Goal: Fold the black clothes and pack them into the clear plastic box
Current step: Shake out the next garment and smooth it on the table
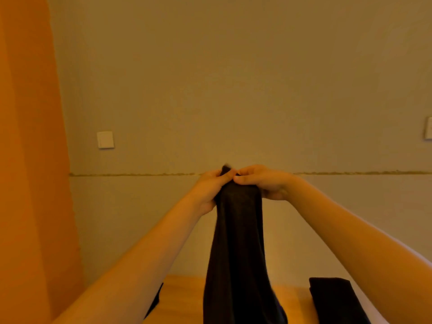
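A long black garment [237, 249] hangs straight down in front of me, held up at its top edge. My left hand [208, 188] pinches the left side of that edge and my right hand [261, 182] pinches the right side, fingertips nearly touching at the middle. The cloth's lower end runs out of the frame at the bottom. A second black garment [334, 300] lies folded on the wooden table [182, 298] at the lower right. Another dark piece of cloth [155, 300] shows partly behind my left forearm. The clear plastic box is not in view.
A plain wall fills most of the view, with a white switch plate [105, 139] at the left and another plate [428, 131] at the right edge. An orange curtain [30, 160] hangs along the left side.
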A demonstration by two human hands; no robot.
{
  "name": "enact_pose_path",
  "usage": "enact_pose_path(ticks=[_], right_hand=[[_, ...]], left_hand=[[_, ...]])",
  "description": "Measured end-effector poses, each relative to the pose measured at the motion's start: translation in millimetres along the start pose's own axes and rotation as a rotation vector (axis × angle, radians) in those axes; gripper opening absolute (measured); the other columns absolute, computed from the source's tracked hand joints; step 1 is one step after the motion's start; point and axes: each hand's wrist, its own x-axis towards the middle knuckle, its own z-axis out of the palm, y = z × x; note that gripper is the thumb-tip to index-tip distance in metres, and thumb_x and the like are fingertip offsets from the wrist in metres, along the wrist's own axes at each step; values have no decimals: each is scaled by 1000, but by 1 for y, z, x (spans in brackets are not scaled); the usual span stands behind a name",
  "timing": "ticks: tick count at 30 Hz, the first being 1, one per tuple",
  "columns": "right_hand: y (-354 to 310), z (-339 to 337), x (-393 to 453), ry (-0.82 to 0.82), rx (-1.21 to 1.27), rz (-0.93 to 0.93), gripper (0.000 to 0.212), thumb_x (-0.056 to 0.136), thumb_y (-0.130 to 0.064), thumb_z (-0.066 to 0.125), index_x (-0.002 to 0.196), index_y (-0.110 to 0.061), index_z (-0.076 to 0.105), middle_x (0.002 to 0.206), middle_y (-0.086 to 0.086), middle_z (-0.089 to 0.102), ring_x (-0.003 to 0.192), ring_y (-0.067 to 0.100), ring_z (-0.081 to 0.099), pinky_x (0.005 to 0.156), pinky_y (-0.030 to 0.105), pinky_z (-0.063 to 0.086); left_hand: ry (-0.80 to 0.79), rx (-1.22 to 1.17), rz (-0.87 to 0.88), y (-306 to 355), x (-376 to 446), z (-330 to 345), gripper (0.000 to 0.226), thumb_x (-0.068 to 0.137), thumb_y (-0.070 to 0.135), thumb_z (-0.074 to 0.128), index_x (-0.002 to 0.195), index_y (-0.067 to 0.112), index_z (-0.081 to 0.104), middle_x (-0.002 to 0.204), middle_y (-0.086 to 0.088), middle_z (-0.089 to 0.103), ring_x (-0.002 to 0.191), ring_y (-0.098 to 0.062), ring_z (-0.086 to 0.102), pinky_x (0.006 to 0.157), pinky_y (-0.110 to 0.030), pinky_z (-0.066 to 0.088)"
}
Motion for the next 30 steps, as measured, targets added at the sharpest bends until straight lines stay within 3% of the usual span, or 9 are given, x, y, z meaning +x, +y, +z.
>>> enact_pose_path(ticks=[2,4,9,14,19,22,25,28,30], right_hand=[[-1,2,2,87,53,2,32,75,-34,67,93,-8,67,92,8,68,83,16,66,78,27,54],[0,-2,-1,137,49,10,16,88,-23,57,92,-10,67,88,6,68,80,16,66,70,25,55],[1,-11,-9,317,178,-17,17,93,-20,52,87,-11,65,82,6,67,75,17,65,64,26,55],[5,-37,-9,591,290,-89,17,96,-20,48,98,-10,62,88,4,61,81,16,58,71,27,50],[12,-52,-9,700,283,-73,17,97,-20,46,92,-11,59,92,6,57,84,17,55,70,28,48],[14,-53,-11,755,274,-55,20,98,-21,45,89,-10,59,85,6,58,77,17,56,69,28,49],[12,-61,-21,801,328,-63,23,97,-25,47,81,-13,58,80,5,58,72,16,57,63,27,49],[10,-72,-31,795,312,-78,19,94,-26,52,84,-12,60,81,5,60,72,17,58,65,28,53],[8,-80,-34,797,270,-98,16,93,-25,54,86,-12,60,82,6,60,73,17,58,71,30,52]], left_hand=[[-28,-76,-30,-7,-5,-1,25,92,24,56,102,4,65,92,-12,70,80,-19,69,73,-27,57],[-138,-34,-125,-16,-13,-6,22,89,24,58,99,6,66,89,-9,72,82,-19,70,76,-29,57],[-247,101,-178,-36,-21,-25,38,74,28,65,107,9,65,108,-5,69,106,-20,63,94,-33,48],[-232,-25,-174,-60,-33,-42,47,83,25,54,122,-1,55,107,-8,65,96,-18,63,80,-27,53],[-235,-31,-191,-71,-46,-51,27,77,33,63,90,12,74,93,-9,71,85,-18,69,72,-27,56],[-389,201,-265,-59,-47,-66,57,55,42,86,101,11,70,108,-11,69,102,-24,66,84,-31,55],[-319,408,-290,-46,-41,-91,67,36,58,88,88,18,75,101,-3,72,98,-16,67,82,-26,52],[-196,432,-202,-28,-40,-113,74,47,66,80,95,11,73,99,-12,71,92,-19,68,82,-33,53],[-144,472,-113,-10,-40,-118,77,44,72,76,92,12,72,82,-7,71,73,-12,68,64,-24,53]])
